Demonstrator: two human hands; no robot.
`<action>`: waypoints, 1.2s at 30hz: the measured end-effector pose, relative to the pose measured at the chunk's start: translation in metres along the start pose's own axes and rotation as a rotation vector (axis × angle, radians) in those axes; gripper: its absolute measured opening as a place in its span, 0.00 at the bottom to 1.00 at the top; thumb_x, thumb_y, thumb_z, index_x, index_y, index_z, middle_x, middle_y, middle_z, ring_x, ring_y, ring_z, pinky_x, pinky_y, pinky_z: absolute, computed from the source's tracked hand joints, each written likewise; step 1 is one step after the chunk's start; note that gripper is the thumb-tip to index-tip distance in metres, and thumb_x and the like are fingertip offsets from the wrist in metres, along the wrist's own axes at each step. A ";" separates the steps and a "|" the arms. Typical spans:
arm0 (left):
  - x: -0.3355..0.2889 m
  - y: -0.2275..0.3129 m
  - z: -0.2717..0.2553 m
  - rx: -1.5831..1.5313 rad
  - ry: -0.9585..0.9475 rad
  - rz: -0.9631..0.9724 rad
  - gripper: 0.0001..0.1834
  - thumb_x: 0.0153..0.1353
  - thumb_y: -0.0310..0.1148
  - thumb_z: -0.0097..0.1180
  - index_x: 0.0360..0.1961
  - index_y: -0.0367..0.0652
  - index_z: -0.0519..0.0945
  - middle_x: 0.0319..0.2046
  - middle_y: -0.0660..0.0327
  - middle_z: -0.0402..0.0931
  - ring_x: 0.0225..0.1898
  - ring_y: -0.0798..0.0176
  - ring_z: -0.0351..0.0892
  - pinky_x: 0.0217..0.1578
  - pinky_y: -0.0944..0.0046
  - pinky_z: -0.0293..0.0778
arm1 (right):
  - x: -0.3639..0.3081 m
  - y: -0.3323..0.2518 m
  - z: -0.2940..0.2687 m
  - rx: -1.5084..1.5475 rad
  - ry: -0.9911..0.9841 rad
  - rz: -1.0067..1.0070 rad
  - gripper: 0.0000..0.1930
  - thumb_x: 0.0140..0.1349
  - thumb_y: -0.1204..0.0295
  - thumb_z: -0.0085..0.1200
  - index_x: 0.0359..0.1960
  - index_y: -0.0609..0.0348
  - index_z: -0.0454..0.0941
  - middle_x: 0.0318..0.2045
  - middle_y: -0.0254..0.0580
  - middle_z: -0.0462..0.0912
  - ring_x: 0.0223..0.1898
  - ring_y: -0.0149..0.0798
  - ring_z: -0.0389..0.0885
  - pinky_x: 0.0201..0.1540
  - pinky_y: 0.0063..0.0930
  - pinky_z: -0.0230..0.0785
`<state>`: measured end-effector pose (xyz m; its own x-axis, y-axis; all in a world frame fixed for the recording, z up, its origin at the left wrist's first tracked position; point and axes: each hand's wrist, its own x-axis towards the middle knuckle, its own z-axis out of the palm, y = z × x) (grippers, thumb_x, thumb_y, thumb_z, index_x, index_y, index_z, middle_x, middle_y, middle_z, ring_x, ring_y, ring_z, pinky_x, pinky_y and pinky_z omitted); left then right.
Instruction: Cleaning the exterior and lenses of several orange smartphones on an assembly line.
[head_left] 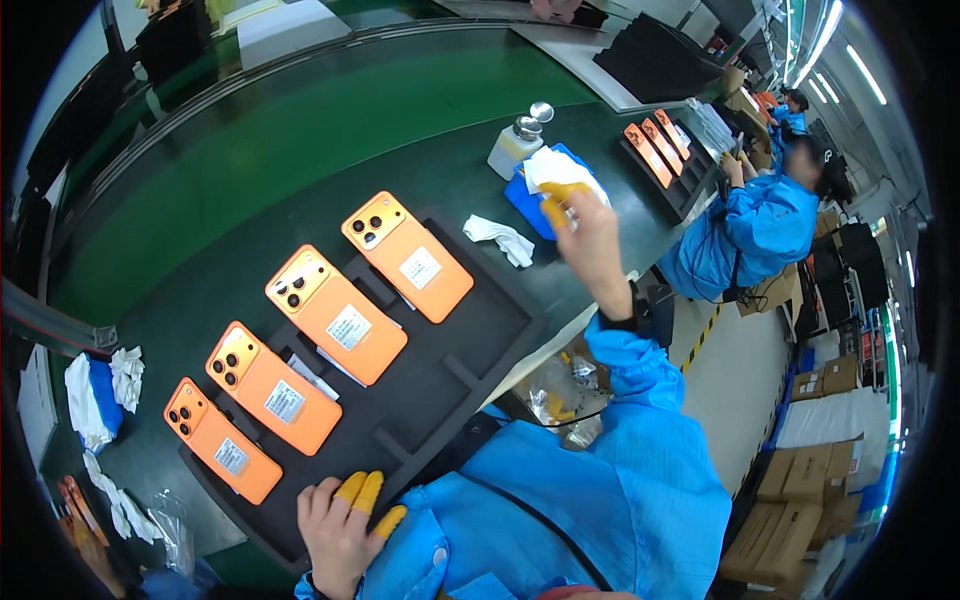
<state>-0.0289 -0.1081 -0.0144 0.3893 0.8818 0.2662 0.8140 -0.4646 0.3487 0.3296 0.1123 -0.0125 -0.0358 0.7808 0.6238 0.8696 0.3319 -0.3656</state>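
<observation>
Four orange smartphones lie back up in a row on a black tray (450,400), each with a white label: the leftmost phone (205,425), a second phone (262,375), a third phone (318,300) and the far right phone (385,235). My left hand (340,530), with yellow finger cots, rests on the tray's near edge, fingers spread. Over a blue box (525,205) of white wipes (560,168) is my right hand (582,228). Its yellow-capped thumb and finger come together against the wipes; whether they grip one is unclear.
Beyond the box stands a white pump bottle (512,148). A crumpled wipe (500,238) lies beside the tray. At right, a co-worker in blue (750,225) sits by another phone tray (675,190). Used wipes (120,500) and another person's hand (95,555) are at left.
</observation>
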 end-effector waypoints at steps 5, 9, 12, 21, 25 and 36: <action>-0.002 -0.009 0.012 -0.060 -0.133 0.042 0.22 0.37 0.36 0.71 0.35 0.36 0.81 0.31 0.57 0.74 0.38 0.52 0.72 0.38 0.56 0.67 | 0.020 0.058 -0.007 -0.167 0.103 0.049 0.08 0.55 0.75 0.59 0.37 0.62 0.80 0.34 0.56 0.78 0.34 0.55 0.77 0.36 0.42 0.70; -0.007 -0.015 0.010 -0.096 -0.210 0.055 0.20 0.37 0.34 0.72 0.31 0.34 0.81 0.29 0.56 0.72 0.31 0.54 0.71 0.31 0.58 0.66 | 0.031 0.082 0.009 -0.137 0.054 0.071 0.09 0.54 0.74 0.60 0.37 0.62 0.81 0.33 0.56 0.78 0.34 0.55 0.77 0.37 0.43 0.70; -0.011 -0.031 0.012 -0.144 -0.251 0.122 0.18 0.39 0.34 0.71 0.30 0.34 0.80 0.27 0.56 0.72 0.28 0.53 0.70 0.28 0.58 0.65 | 0.030 0.082 0.009 -0.189 0.038 0.078 0.11 0.53 0.72 0.62 0.37 0.63 0.81 0.33 0.56 0.78 0.35 0.56 0.77 0.39 0.43 0.71; 0.012 -0.037 -0.014 -0.196 -0.459 0.106 0.15 0.42 0.31 0.66 0.32 0.37 0.78 0.27 0.56 0.69 0.32 0.52 0.72 0.33 0.57 0.70 | 0.027 0.077 -0.002 -0.040 0.144 0.140 0.09 0.52 0.75 0.63 0.36 0.61 0.84 0.31 0.51 0.84 0.31 0.43 0.83 0.35 0.28 0.73; 0.012 -0.038 -0.037 -0.151 -0.569 0.044 0.16 0.41 0.26 0.64 0.34 0.37 0.79 0.29 0.56 0.71 0.35 0.51 0.74 0.35 0.58 0.73 | 0.027 0.078 -0.002 -0.039 0.163 0.084 0.09 0.53 0.77 0.61 0.38 0.61 0.84 0.33 0.51 0.84 0.32 0.45 0.83 0.36 0.29 0.73; 0.073 -0.038 -0.065 -0.313 -0.377 -0.011 0.17 0.46 0.26 0.66 0.40 0.39 0.83 0.35 0.55 0.81 0.37 0.52 0.77 0.38 0.60 0.72 | 0.031 0.061 -0.022 -0.240 0.143 0.060 0.09 0.55 0.81 0.54 0.38 0.67 0.78 0.32 0.56 0.81 0.35 0.54 0.81 0.38 0.36 0.74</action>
<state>-0.0590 -0.0317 0.0501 0.5577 0.8277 -0.0624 0.6725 -0.4065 0.6185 0.3920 0.1449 -0.0004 0.0748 0.7069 0.7034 0.9604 0.1389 -0.2417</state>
